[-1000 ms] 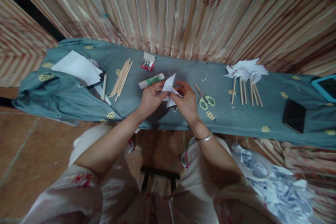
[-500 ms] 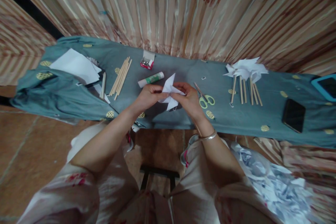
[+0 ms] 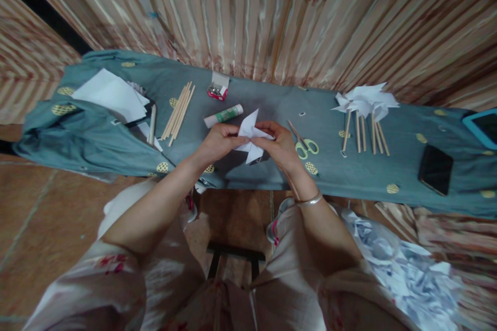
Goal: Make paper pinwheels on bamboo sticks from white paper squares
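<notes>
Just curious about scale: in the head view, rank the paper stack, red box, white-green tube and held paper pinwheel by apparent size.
1. Paper stack
2. Paper pinwheel, though partly hidden
3. Red box and white-green tube: too alike to rank

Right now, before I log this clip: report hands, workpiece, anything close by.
Left fingers, right fingers: both pinching near center. Paper pinwheel: blades splayed. Close by: glue stick beyond left fingers, green-handled scissors beside right.
</notes>
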The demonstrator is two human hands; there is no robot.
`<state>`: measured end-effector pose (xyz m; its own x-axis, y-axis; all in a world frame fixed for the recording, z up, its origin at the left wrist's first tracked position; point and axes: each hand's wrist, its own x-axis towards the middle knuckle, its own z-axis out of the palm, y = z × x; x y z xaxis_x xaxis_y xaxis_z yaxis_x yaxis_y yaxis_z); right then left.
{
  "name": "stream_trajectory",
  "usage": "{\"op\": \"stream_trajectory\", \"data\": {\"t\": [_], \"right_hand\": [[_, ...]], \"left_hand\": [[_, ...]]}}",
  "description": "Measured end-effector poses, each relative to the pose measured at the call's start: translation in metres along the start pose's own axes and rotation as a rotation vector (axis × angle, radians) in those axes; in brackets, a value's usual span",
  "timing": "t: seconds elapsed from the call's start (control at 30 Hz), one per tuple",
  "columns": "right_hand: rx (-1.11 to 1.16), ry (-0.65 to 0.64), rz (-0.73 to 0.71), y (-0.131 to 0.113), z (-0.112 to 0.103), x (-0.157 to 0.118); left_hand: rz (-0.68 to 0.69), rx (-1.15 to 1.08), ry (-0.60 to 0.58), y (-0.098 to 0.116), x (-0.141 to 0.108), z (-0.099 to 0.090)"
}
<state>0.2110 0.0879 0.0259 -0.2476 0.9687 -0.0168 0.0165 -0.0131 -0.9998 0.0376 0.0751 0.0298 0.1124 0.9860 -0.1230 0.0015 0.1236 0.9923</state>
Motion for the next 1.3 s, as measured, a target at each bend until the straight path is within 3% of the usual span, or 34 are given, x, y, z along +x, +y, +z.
{"op": "stream_trajectory", "data": {"t": [0.33, 0.57, 0.77, 1.3], "right_hand": [[0.122, -0.025, 0.082, 0.004, -0.002, 0.002], [0.174, 0.012, 0.081, -0.006, -0.002, 0.002], [0.257, 0.086, 0.1, -0.006, -0.011, 0.004], [0.311, 0.154, 0.14, 0.024, -0.001, 0.028]], "left_hand": [[0.023, 0.011, 0.01, -0.001, -0.001, 0.002], [0.034, -0.068, 0.164, 0.005, 0.0, 0.001], [0.01, -0.141, 0.228, 0.01, -0.001, -0.003], [0.017, -0.176, 0.283, 0.01, -0.002, -0.022]]}}
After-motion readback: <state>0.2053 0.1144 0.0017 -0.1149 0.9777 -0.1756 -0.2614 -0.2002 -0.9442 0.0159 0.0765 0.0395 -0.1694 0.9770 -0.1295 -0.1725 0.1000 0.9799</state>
